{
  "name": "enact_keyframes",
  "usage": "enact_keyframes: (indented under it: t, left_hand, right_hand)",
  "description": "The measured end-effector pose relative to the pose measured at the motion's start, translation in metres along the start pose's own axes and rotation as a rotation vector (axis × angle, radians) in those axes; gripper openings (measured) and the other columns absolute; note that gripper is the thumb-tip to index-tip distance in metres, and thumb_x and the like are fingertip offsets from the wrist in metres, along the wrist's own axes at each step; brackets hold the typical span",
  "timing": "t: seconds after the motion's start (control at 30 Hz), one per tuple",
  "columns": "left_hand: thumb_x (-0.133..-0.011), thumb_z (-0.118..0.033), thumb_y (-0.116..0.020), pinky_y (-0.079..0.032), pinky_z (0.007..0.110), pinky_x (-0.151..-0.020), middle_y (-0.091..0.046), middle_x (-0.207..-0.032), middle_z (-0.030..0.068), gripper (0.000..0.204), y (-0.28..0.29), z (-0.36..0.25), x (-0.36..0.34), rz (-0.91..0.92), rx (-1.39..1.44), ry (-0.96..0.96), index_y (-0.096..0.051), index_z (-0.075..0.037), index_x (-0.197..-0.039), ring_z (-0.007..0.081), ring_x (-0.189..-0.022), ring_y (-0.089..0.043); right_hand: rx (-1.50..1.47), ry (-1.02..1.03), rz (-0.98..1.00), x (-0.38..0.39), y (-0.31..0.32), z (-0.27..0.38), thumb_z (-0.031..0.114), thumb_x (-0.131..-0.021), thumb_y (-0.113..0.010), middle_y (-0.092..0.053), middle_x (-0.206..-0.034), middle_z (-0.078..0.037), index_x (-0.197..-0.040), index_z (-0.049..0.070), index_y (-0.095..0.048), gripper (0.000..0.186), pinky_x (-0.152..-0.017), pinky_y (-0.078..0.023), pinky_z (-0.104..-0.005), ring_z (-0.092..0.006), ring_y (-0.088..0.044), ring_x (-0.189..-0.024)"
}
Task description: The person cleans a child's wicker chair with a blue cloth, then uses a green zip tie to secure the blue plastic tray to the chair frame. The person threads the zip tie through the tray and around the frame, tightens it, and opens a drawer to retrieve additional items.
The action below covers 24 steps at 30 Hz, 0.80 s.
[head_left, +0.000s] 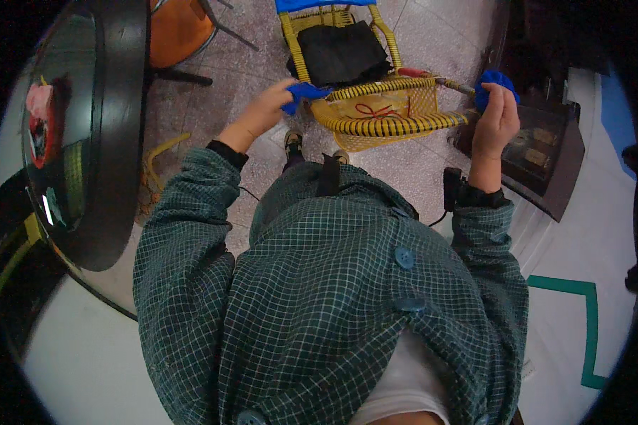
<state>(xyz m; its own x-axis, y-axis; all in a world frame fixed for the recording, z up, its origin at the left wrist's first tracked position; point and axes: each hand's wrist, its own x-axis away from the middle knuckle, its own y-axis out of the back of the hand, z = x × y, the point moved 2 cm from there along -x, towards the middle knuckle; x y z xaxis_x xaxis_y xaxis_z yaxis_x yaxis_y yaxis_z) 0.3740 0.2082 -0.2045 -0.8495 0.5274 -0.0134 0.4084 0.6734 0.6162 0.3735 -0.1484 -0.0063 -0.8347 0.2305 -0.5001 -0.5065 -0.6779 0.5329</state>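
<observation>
My left hand [262,110] is closed on a blue cloth [305,93], beside the near left corner of a chair frame [301,53] wrapped in yellow and black strips. Farther right, my right hand [497,127] has its fingers bent against a bunched blue cloth [495,83]; they appear to grip it. Between the hands is a yellow plastic basket [365,142] with a wrapped rim and a red cord [378,111] at its side. Folded black fabric [342,53] lies on the chair's seat. A rod with a red section [414,72] runs from the basket toward my right hand.
A dark-rimmed oval glass table [120,142] stands at the left, with a red and pink item [41,124] on it. An orange chair [181,32] is behind it. To the right is a dark cabinet [539,159] with a glass panel. The floor [255,67] is speckled tile.
</observation>
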Motion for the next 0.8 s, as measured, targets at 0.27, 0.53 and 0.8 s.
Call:
enact_keyframes:
  t: [0.27, 0.53, 0.8]
  left_hand:
    - [-0.066, 0.004, -0.054, -0.04, 0.034, -0.09, -0.053, -0.114, 0.0136, 0.047, -0.006, -0.057, -0.074, 0.337, 0.158, -0.186, -0.057, -0.013, -0.11, 0.0314, -0.106, -0.051]
    - [-0.062, -0.002, -0.056, -0.045, 0.04, -0.071, -0.055, -0.102, 0.0208, 0.039, -0.049, -0.093, -0.155, 0.839, -0.074, -0.453, -0.063, -0.01, -0.1, 0.0344, -0.087, -0.057]
    - [-0.067, -0.025, -0.063, -0.046, 0.04, -0.062, -0.061, -0.075, 0.0174, 0.024, -0.122, -0.128, -0.232, 0.784, -0.175, -0.526, -0.065, -0.006, -0.082, 0.035, -0.072, -0.059]
  right_hand:
    - [-0.032, -0.037, -0.041, 0.001, -0.003, -0.001, 0.009, -0.082, -0.057, -0.054, -0.066, 0.001, -0.077, 0.001, -0.06, 0.01, -0.055, -0.039, -0.0194, -0.0056, -0.047, -0.06]
    - [0.03, -0.092, -0.012, -0.002, -0.002, -0.002, 0.009, -0.08, -0.057, -0.055, -0.063, -0.005, -0.076, 0.0, -0.059, 0.01, -0.055, -0.041, -0.0225, -0.0091, -0.05, -0.058]
    - [0.071, -0.115, -0.025, -0.004, -0.001, -0.002, 0.008, -0.077, -0.059, -0.059, -0.067, -0.009, -0.074, 0.001, -0.06, 0.007, -0.057, -0.044, -0.0265, -0.0191, -0.056, -0.06]
